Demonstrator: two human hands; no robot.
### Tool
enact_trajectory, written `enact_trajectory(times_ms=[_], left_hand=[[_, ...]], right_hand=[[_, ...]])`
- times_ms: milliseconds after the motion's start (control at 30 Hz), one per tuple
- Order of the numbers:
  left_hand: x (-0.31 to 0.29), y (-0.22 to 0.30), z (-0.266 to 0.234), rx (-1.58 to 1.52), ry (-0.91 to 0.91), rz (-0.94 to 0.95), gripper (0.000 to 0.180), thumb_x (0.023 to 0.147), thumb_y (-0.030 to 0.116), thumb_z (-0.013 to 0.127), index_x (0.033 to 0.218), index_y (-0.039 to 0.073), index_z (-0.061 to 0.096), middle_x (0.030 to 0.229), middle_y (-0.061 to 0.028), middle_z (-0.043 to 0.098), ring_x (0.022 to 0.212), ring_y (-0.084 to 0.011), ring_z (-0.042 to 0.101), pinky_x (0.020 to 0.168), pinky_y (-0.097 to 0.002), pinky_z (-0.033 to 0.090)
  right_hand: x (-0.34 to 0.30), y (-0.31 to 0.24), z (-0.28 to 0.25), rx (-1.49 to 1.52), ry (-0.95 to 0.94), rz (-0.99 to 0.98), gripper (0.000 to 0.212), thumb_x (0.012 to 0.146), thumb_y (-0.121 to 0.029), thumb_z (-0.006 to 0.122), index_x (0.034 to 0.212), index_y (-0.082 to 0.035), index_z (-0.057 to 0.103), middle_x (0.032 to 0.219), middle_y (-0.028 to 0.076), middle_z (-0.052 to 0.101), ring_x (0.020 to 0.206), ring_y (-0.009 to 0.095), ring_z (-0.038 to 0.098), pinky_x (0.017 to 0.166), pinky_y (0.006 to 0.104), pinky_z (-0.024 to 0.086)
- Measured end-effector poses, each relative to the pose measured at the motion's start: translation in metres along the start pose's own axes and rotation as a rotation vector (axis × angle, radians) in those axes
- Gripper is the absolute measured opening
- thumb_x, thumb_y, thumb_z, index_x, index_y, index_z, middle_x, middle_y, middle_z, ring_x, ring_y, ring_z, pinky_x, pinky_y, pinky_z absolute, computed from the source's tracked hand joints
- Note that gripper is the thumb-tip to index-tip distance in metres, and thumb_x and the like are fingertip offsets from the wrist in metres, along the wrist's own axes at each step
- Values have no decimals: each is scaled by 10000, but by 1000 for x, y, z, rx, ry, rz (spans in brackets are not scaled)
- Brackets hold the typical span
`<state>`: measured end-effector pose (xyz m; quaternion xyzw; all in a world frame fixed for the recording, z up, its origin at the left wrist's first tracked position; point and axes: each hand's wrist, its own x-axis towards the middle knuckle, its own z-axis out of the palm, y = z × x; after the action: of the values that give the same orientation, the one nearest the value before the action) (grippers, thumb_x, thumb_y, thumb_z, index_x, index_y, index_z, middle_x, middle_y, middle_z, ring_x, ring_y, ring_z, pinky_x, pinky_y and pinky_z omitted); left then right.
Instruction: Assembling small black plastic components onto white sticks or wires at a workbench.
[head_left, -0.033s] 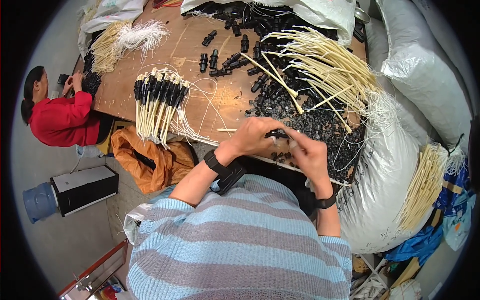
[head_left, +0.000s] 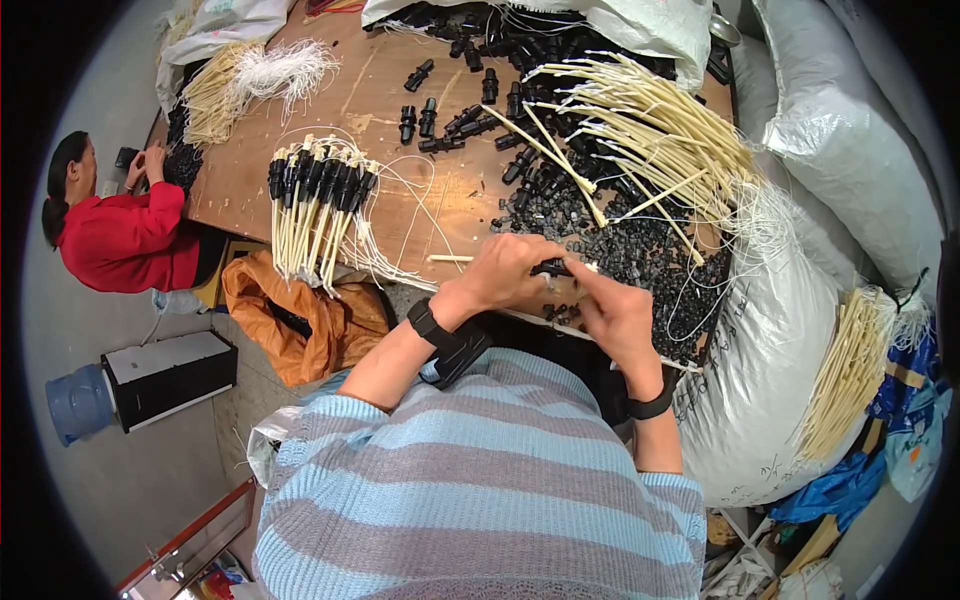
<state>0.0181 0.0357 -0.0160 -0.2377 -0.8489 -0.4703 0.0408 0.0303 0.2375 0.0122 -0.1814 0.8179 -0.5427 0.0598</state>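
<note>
My left hand [head_left: 510, 270] is closed around a short black plastic fitting [head_left: 550, 267], with a cream-coloured stick [head_left: 450, 258] poking out on the left. At the fitting's right end, the fingers of my right hand [head_left: 618, 310] are closed against it, and a small pale tip [head_left: 592, 267] shows beside them. Left of my hands lies a bundle of cream sticks fitted with black sleeves [head_left: 318, 210], white cords trailing from it. Small black plastic pieces [head_left: 640, 260] are heaped just beyond my right hand.
Cream sticks with white cords [head_left: 660, 130] lie at the far right, against full white sacks [head_left: 770, 350]. Larger black fittings [head_left: 427, 117] are scattered over the wooden table [head_left: 370, 90]. At far left sits a person in red [head_left: 130, 235]; an orange sack [head_left: 300, 320] is below the table.
The stick reaches slightly further left. My right hand has shifted a little at the fitting's end, and the pale tip beside its fingers shows more clearly.
</note>
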Motion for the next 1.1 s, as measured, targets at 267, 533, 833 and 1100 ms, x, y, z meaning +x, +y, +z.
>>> enact_trajectory(times_ms=[267,533,833,1100], left_hand=[[-4,20,-13,458,-37,120,318,618,186,777,908,119,665,689,-25,591,638,-227,623,532,-352,478],[-35,-35,-107,644,585,-86,165,660,103,684,824,87,676,768,-78,650,717,-273,605,656,-385,435],[-48,-75,-146,755,594,-253,354,670,81,703,1023,81,680,1000,-85,664,988,-256,590,860,-409,446],[21,-103,-97,559,314,-526,267,778,172,598,1010,68,680,901,-199,635,948,-346,606,819,-453,494]], right_hand=[[22,3,14,68,-112,392,208,744,-134,748,926,-61,677,489,10,444,447,101,419,455,277,354],[54,-13,28,-152,308,-170,168,825,-35,689,992,-26,690,836,35,670,662,78,579,577,218,450],[108,14,43,-654,169,-257,242,797,-197,720,996,-72,663,915,109,648,774,330,635,657,394,500],[133,38,39,-1002,256,-304,88,692,-79,684,721,-78,601,725,89,578,653,289,578,641,404,393]])
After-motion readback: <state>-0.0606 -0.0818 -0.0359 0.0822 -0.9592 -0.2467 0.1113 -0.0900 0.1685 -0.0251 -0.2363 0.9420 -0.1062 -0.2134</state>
